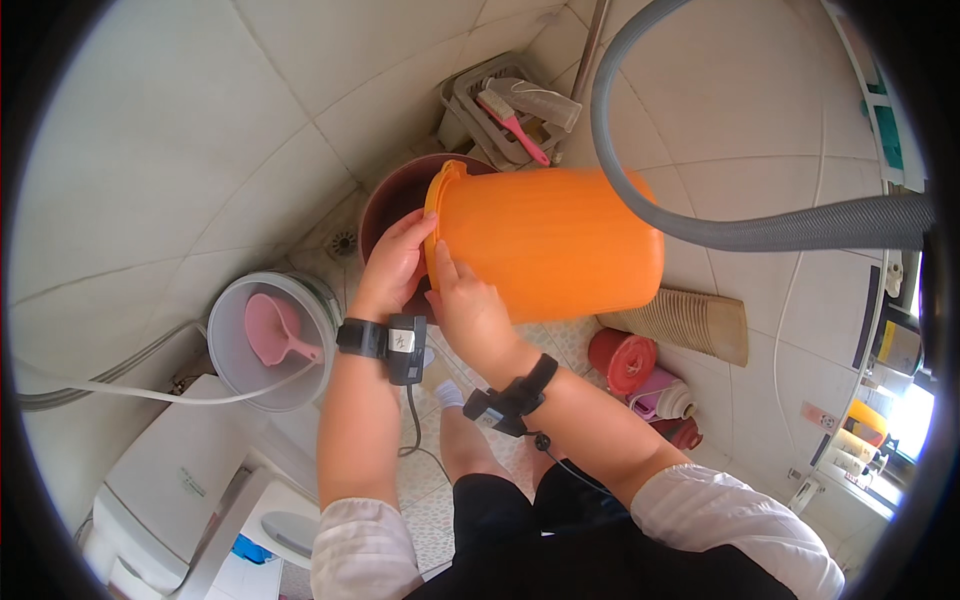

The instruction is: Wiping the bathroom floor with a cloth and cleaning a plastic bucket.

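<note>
An orange plastic bucket [547, 244] lies tilted on its side in the air, its rim to the left and its base to the right. My left hand [394, 262] grips the bucket's rim, thumb on the outer edge, the other fingers partly hidden. My right hand [469, 307] is at the lower part of the same rim, its index finger laid along the outer wall. Beneath the rim stands a dark reddish tub [382, 195], largely covered by the bucket. The inside of the orange bucket cannot be seen.
Left stands a pale bucket [225, 352] with a pink dipper [274, 330] and a white hose [180, 399]. Behind are a grey basket [461, 90] and a pink brush [517, 131]. A washboard [705, 322], red container [611, 360] and grey hose [750, 232] are at right.
</note>
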A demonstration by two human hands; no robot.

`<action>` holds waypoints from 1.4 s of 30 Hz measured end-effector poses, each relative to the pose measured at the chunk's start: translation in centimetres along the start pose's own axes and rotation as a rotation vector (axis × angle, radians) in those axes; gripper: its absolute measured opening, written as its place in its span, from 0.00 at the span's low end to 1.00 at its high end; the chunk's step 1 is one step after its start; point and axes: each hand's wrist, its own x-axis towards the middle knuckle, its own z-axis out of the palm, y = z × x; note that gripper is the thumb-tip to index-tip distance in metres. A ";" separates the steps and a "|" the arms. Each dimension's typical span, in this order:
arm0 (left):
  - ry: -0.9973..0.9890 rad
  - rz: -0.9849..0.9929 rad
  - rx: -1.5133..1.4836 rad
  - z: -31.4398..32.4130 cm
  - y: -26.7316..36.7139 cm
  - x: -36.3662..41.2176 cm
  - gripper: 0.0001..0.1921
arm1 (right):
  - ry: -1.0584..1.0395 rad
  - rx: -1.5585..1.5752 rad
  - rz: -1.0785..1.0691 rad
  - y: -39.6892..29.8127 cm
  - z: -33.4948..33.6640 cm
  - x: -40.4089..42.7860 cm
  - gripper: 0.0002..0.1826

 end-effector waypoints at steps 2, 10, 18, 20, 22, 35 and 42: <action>0.030 0.024 -0.060 0.1 -1.2 -0.2 0.14 | -0.024 -0.019 -0.016 0.6 0.4 -0.7 0.32; 0.367 0.239 -0.127 1.7 -5.5 -1.6 0.18 | -0.146 -0.002 -0.285 3.4 -0.1 -5.7 0.35; 0.442 0.430 -0.169 3.3 -7.0 -2.7 0.18 | -0.062 0.060 -0.327 9.8 -5.7 -8.8 0.22; 0.534 0.455 -0.066 2.7 -7.5 -2.7 0.19 | -0.059 0.047 -0.303 11.3 -7.0 -9.0 0.21; 0.592 0.456 -0.023 1.3 -8.4 -2.3 0.20 | -0.028 0.023 -0.278 12.7 -8.0 -8.8 0.20; 0.653 0.349 -0.175 -5.0 -11.7 -0.9 0.25 | 0.030 0.709 0.341 13.3 -12.7 -2.1 0.37; 0.765 0.197 0.193 -8.0 -12.4 -0.2 0.29 | 0.057 0.344 0.060 13.2 -9.4 -1.0 0.29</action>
